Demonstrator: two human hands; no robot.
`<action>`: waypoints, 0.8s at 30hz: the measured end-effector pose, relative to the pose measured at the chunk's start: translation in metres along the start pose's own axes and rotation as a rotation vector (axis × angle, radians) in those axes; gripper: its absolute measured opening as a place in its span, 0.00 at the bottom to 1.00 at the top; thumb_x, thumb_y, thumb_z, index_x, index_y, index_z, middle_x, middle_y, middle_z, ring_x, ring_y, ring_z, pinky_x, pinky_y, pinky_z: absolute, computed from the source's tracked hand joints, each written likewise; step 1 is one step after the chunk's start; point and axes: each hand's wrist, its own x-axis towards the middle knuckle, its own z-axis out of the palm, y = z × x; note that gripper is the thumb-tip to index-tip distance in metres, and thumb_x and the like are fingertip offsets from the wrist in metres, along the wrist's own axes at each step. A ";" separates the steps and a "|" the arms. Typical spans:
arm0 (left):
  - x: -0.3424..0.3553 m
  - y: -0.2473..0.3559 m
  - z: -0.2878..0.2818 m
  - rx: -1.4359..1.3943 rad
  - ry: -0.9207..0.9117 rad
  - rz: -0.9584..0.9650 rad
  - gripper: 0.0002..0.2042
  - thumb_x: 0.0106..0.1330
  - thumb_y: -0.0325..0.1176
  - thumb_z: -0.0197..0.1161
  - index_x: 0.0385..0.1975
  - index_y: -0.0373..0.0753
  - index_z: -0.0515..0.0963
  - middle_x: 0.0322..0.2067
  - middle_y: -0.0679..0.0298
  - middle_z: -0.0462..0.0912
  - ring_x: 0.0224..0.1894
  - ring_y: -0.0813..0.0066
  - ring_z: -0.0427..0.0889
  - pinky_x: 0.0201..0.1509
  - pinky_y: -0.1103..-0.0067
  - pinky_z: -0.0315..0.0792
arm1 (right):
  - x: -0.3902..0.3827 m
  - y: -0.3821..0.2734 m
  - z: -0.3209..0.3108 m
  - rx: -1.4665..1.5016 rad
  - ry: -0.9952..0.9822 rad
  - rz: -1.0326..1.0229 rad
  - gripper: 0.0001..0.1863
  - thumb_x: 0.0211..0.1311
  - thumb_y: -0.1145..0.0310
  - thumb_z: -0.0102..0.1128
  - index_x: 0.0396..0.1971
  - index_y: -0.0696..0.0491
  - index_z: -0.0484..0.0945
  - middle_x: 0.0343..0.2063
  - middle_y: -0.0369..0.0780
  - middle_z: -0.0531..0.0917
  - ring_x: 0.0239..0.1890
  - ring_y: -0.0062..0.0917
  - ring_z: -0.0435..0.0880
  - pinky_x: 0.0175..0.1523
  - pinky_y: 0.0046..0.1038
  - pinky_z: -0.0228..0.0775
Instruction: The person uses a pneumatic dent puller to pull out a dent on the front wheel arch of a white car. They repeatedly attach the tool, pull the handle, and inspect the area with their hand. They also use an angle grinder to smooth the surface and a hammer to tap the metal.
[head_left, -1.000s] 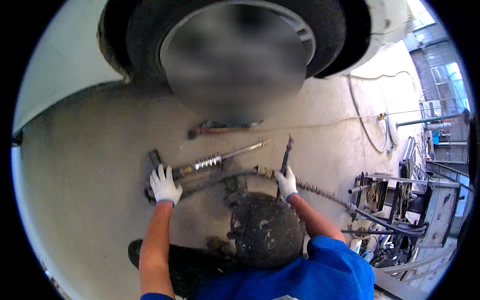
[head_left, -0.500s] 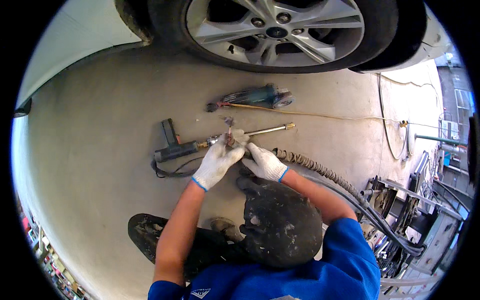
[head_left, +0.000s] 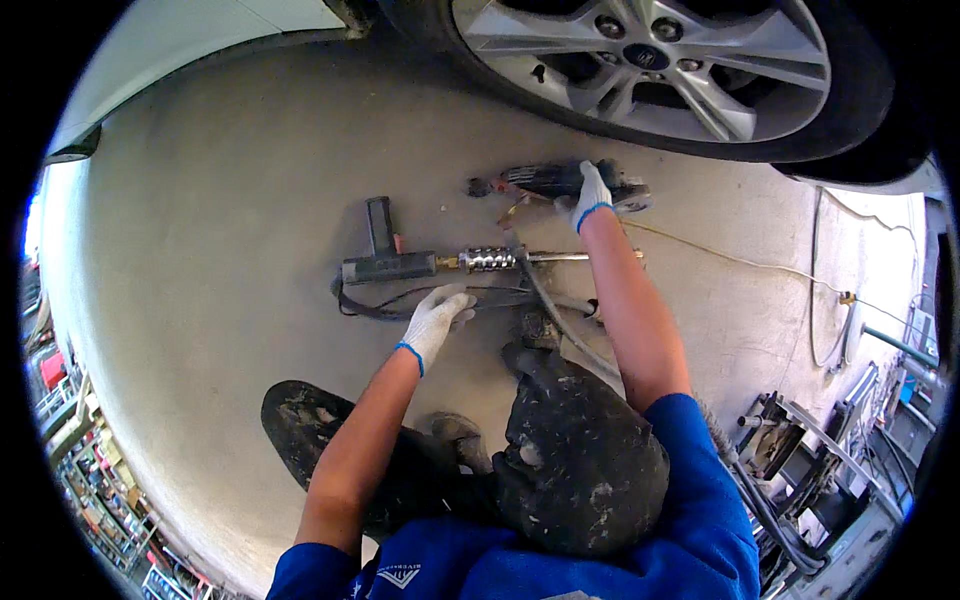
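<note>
My right hand (head_left: 590, 195), in a white knit glove with a blue cuff, is wrapped over the body of a dark angle grinder (head_left: 545, 180) on the floor near the wheel. My left hand (head_left: 437, 318), gloved alike, hovers with fingers apart and nothing visible in them. Just beyond it lies a black pistol-grip tool (head_left: 390, 267) with a ribbed silver section and a long metal rod. Its black cable (head_left: 375, 310) loops beside my left hand. A grey hose (head_left: 560, 315) crosses the rod between my arms.
A car wheel (head_left: 645, 57) with a silver rim stands at the far side. A yellowish cord (head_left: 720, 252) runs right across the concrete floor. Metal frames and clamps (head_left: 800, 440) crowd the right; shelves of small items (head_left: 105, 460) line the lower left. My bent knee (head_left: 590, 460) is close below.
My hands have parted from a small brownish thing they held together. The right has reached forward onto the grinder, while the left has drawn back slightly. The whole view has shifted.
</note>
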 end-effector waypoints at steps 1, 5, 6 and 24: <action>-0.005 0.000 -0.001 0.021 -0.002 -0.025 0.23 0.72 0.39 0.58 0.63 0.37 0.70 0.53 0.59 0.82 0.51 0.68 0.82 0.55 0.73 0.74 | 0.007 0.003 0.003 0.018 0.033 0.017 0.23 0.57 0.48 0.70 0.47 0.45 0.77 0.48 0.40 0.77 0.41 0.33 0.76 0.45 0.43 0.75; -0.005 -0.015 -0.016 0.001 0.075 -0.033 0.20 0.72 0.38 0.59 0.59 0.36 0.73 0.50 0.59 0.83 0.50 0.71 0.82 0.52 0.75 0.74 | 0.019 0.008 0.019 0.016 0.149 0.035 0.28 0.50 0.46 0.74 0.47 0.45 0.77 0.48 0.37 0.77 0.43 0.32 0.75 0.45 0.40 0.71; -0.006 -0.018 -0.018 0.011 0.089 -0.026 0.20 0.71 0.38 0.59 0.59 0.36 0.73 0.50 0.59 0.83 0.49 0.71 0.82 0.52 0.75 0.74 | 0.016 0.011 0.017 0.000 0.153 0.015 0.28 0.49 0.46 0.74 0.46 0.45 0.77 0.48 0.37 0.77 0.43 0.31 0.75 0.45 0.40 0.70; -0.064 0.173 0.084 0.848 0.014 1.003 0.31 0.60 0.38 0.72 0.60 0.31 0.70 0.57 0.49 0.77 0.58 0.64 0.77 0.62 0.72 0.71 | -0.192 -0.093 -0.058 0.025 -1.164 -0.610 0.38 0.47 0.52 0.74 0.54 0.57 0.70 0.42 0.45 0.81 0.48 0.40 0.82 0.57 0.41 0.75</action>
